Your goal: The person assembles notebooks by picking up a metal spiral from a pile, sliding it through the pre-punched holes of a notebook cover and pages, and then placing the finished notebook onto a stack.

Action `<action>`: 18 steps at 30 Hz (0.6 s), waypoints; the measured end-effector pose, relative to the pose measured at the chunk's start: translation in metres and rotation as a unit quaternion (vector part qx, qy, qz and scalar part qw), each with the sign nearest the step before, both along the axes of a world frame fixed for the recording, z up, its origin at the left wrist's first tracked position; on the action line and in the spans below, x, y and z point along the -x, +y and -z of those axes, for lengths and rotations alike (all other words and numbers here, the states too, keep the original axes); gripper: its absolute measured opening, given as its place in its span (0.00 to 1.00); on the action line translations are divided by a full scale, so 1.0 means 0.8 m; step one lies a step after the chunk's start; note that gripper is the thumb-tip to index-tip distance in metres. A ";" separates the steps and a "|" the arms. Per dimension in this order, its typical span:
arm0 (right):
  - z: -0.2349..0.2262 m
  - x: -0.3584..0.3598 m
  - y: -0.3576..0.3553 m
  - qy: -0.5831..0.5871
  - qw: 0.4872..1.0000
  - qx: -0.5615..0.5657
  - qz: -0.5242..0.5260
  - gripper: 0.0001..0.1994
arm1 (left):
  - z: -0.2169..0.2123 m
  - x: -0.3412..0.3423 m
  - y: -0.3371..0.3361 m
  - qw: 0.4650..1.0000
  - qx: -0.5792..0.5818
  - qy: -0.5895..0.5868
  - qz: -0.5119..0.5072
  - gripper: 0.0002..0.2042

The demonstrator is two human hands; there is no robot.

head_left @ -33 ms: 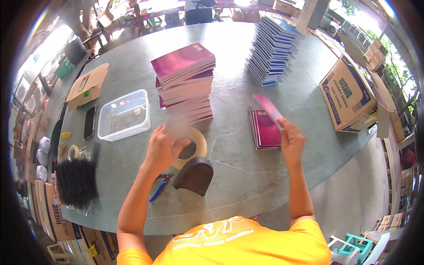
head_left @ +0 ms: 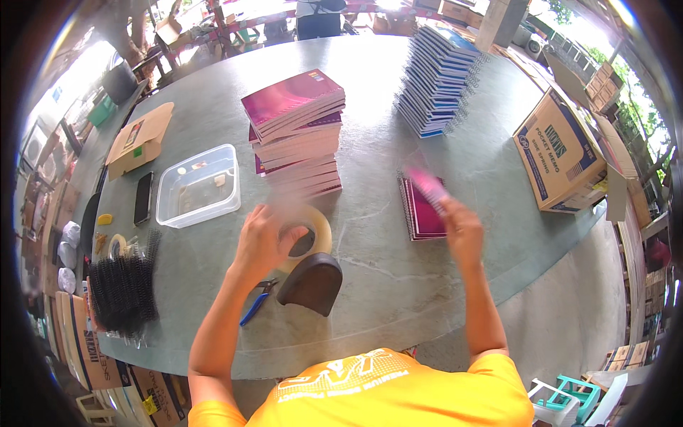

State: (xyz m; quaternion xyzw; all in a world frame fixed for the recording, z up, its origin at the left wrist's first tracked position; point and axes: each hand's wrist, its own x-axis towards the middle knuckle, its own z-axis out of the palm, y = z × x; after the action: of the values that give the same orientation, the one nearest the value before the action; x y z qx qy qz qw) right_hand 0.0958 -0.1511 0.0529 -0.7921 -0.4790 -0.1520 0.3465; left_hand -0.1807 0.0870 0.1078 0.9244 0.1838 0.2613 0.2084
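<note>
- The grey-green table (head_left: pixel 398 285) filled the middle of the frame, unchanged from the earlier frame.
- The cardboard box (head_left: pixel 565 153) stood at the right edge, where it was before.
- The tall stack of magenta notebooks (head_left: pixel 295 132) sat at upper centre, and the stack of blue spiral notebooks (head_left: pixel 437 75) to its upper right; neither had shifted.
- The clear plastic tub (head_left: pixel 199 186) lay at centre left, above the bundle of black spiral coils (head_left: pixel 122 288) at lower left.
- A short pile of magenta notebooks (head_left: pixel 420 213) lay right of centre.
- The right hand (head_left: pixel 461 231) stayed over that pile, fingers closed on a blurred pink notebook (head_left: pixel 429 188) tilted up-left, as before.
- The left hand (head_left: pixel 262 240) remained on the roll of tape (head_left: pixel 311 231), curled around its left side; blur hid how tightly.
</note>
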 end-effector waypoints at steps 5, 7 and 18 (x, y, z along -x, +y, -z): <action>0.037 0.033 -0.010 -0.067 0.987 0.129 0.068 0.21 | 0.005 -0.008 -0.011 0.999 0.003 -0.015 0.030 0.14; 0.031 0.029 -0.008 0.020 0.986 0.157 0.059 0.28 | 0.002 -0.008 -0.014 0.999 0.004 -0.011 0.032 0.13; 0.022 -0.020 0.039 0.156 0.965 0.161 0.133 0.41 | -0.066 -0.026 0.019 0.938 -0.226 -0.246 -0.093 0.07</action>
State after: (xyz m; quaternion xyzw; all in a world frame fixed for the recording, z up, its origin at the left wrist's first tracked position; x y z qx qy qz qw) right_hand 0.1121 -0.1196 0.0351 -0.9079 -0.3275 0.0083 0.2616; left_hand -0.1597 0.1019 0.1604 0.8330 0.1482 0.5331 0.0074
